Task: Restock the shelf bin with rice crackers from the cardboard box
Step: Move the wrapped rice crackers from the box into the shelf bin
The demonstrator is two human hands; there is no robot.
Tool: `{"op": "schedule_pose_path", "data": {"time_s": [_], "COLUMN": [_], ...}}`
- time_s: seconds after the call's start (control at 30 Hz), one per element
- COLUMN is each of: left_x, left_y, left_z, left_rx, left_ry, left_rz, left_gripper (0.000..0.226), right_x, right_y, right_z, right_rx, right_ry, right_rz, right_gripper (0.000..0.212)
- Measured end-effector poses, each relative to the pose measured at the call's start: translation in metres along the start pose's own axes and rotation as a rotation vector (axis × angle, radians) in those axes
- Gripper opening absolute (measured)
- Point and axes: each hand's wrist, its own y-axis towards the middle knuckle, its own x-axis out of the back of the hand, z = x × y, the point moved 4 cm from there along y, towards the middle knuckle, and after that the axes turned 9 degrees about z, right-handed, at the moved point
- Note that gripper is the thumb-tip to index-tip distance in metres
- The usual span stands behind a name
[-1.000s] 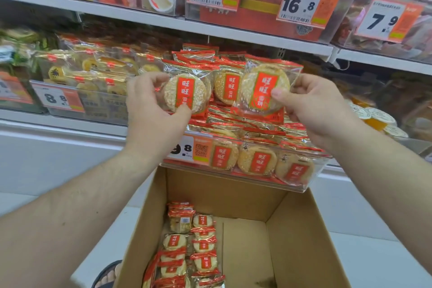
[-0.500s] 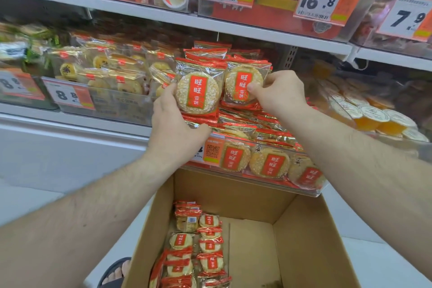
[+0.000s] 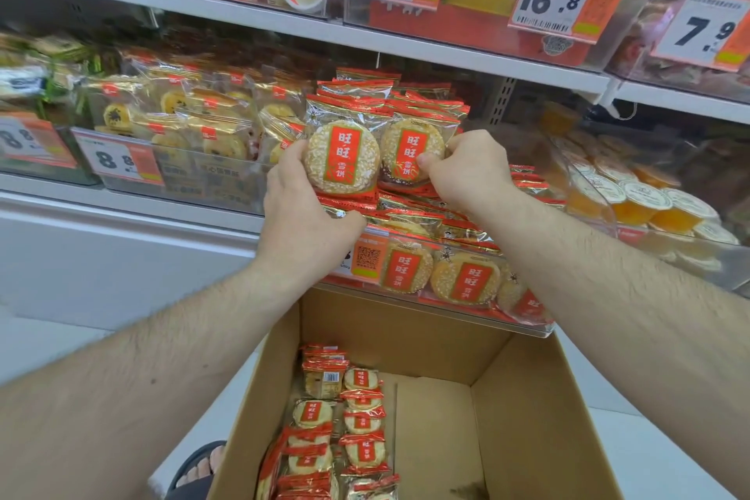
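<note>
Two cracker packs up: we see left hand (image 3: 300, 207) gripping one (image 3: 343, 158), right hand (image 3: 466, 170) pinching another (image 3: 410, 152), above the shelf bin (image 3: 523, 323).

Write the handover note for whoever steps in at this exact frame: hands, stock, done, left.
Left hand grips one rice cracker pack upright over the shelf bin. Right hand pinches a second pack beside it. Neither pack is released.
Bin: already piled high with packs.
Cardboard box below: packs remaining along its left side, right side bare.
Left: seat both packs, then move the box's remaining packs across.
</note>
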Motion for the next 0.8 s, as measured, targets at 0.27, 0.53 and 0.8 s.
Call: {"op": "schedule_pose_path", "data": {"time_s": [0.27, 0.53, 0.8], "left_x": [0.008, 0.016, -0.023], "left_y": [-0.004, -0.012, -0.050], "left_z": [-0.005, -0.019, -0.028], "left_rx": [0.016, -0.126, -0.564], "left_ry": [0.107, 0.192, 0.147], "left_rz": [-0.073, -0.175, 0.389], "left_gripper": [0.091, 0.075, 0.011], "right_x": [0.010, 0.011, -0.003], "right_y": [-0.005, -0.006, -0.113], "right_z": [-0.010, -0.021, -0.010], "right_rx": [0.042, -0.021, 0.376], "right_ry": [0.111, 0.067, 0.277], "right_rz": [0.035, 0.007, -0.232], "right_gripper": [0.023, 0.064, 0.012]}}
